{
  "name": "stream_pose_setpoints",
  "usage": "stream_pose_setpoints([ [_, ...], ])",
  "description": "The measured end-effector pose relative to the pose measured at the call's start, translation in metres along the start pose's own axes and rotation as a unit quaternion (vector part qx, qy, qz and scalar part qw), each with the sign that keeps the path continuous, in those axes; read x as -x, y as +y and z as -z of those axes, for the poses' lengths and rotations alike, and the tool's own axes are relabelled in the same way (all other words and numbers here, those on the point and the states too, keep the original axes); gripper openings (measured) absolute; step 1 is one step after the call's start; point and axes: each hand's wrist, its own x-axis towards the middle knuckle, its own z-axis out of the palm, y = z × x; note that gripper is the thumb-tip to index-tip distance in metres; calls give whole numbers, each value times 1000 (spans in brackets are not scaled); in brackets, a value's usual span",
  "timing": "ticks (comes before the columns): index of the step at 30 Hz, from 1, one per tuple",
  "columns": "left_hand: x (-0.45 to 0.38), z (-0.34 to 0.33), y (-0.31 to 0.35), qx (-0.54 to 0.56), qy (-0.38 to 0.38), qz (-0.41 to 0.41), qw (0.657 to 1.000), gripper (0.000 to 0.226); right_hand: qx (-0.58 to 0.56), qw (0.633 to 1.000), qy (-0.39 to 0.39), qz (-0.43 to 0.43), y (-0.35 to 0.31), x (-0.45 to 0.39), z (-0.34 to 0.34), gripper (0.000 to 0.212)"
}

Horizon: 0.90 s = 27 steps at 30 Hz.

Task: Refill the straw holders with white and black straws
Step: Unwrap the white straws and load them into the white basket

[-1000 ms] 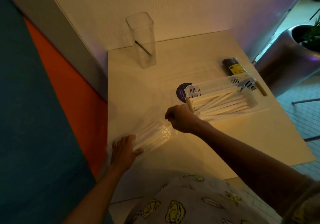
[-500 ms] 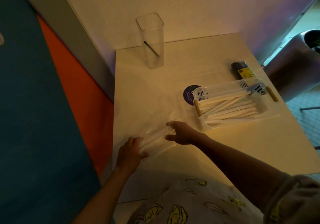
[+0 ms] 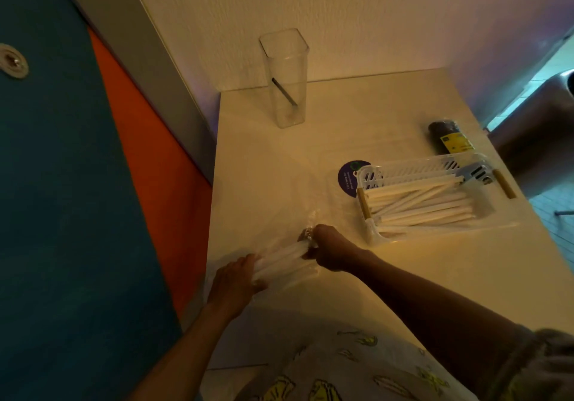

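Observation:
A clear plastic bag of white straws lies on the white table near its left front. My left hand grips the bag's near end. My right hand is closed on the far ends of the white straws at the bag's mouth. A white slatted basket to the right holds several white straws. A tall clear square holder stands at the back by the wall with one black straw leaning inside. A dark roll of black straws with a yellow label lies behind the basket.
A round purple sticker sits on the table beside the basket's left end. A textured wall runs behind the table; a blue and orange panel stands at its left. A metal bin stands off the right edge.
My right hand drew back from the basket to the bag's mouth and closed on the straw ends. My left hand stayed on the bag. The camera shifted left.

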Motion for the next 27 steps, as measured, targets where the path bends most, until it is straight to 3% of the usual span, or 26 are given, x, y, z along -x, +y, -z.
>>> stream_pose_setpoints([
  [10, 2, 3, 6, 8, 1, 3, 1000, 64, -37, 997, -68, 16, -1, -1, -1, 48],
  [16, 2, 7, 9, 22, 3, 9, 1000, 68, -67, 996, -31, 49, -7, -3, 2, 28],
  [27, 4, 3, 14, 37, -1, 26, 999, 69, -123, 991, -16, 47, -6, 0, 8, 34],
])
